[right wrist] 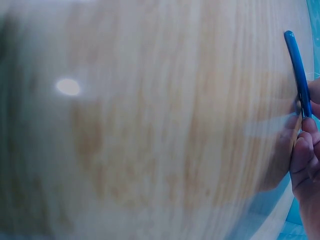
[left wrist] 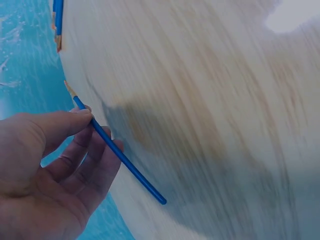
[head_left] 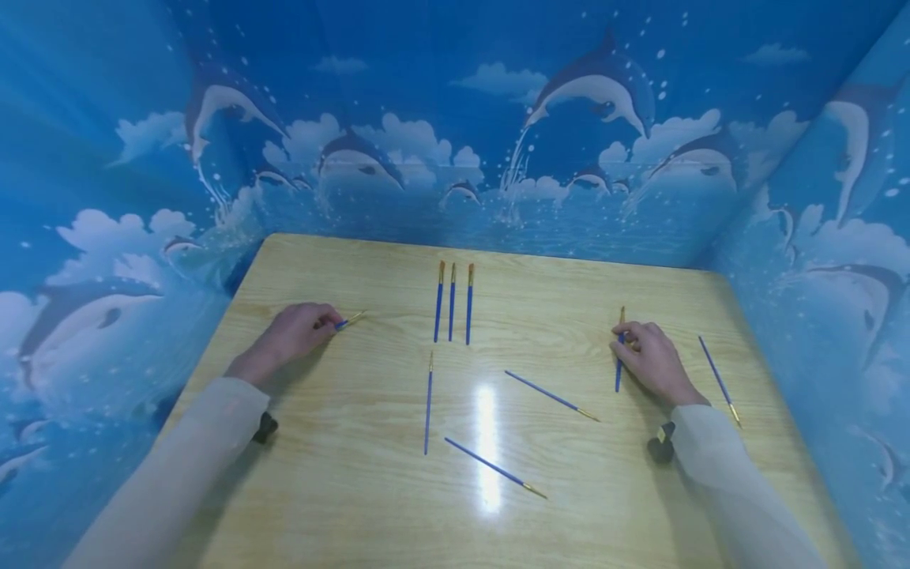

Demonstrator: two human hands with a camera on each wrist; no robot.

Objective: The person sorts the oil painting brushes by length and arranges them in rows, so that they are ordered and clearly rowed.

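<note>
Pinching the left brush on its blue handle just behind the gold ferrule, the left hand has its thumb and fingers closed on it over the left part of the bench; the brush's tip points right and away from the person, and whether its handle end touches the wood, one cannot tell. The right hand grips the right brush between thumb and fingers over the right part of the bench; its tip points away from the person and its handle end towards them.

Between the hands, near the back edge, 3 brushes lie side by side, apart, tips away; just nearer lies 1 lone brush, pointing the same way; right of it rest 2 slanted brushes, the upper one and the lower one, both tips aimed right and towards the person; beyond the right hand, near the right edge, lies the far brush, tip towards the person. Pale sleeves cover both arms; a blue dolphin backdrop surrounds the bench at the back and sides.
</note>
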